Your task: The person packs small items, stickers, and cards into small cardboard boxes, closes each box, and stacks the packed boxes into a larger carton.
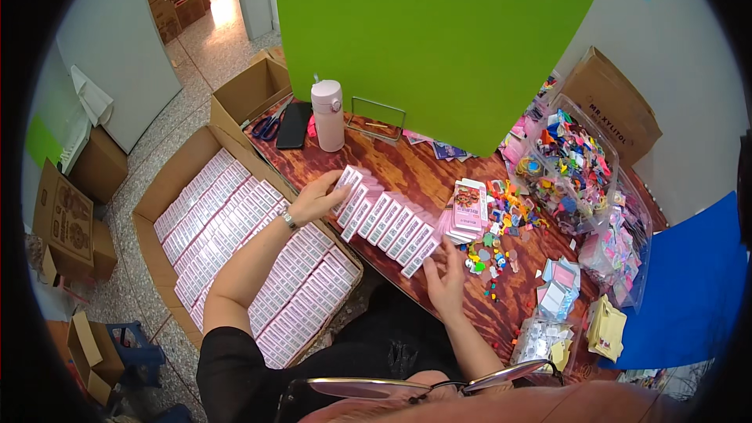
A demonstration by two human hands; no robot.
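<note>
A row of several small pink-and-white boxes [389, 223] stands on edge along the near side of the table, slightly fanned. My left hand [316, 197] is closed on its left end, with a watch on that wrist. At the other end, the thumb and fingers of my right hand [445, 282] rest against the last box. Just beyond that hand lies a loose stack of pink printed cards [469, 207]. Small colourful plastic toys [513, 211] are scattered beside the stack. To my left, a large open carton [141, 236] holds many similar pink-and-white boxes in rows.
A pink bottle [329, 121], a black phone [294, 125], scissors [269, 125] and a wire stand [377, 119] sit at the table's far left. A green board [431, 39] rises behind. Clear tubs of toys [576, 153] and packets [619, 251] stand at the right.
</note>
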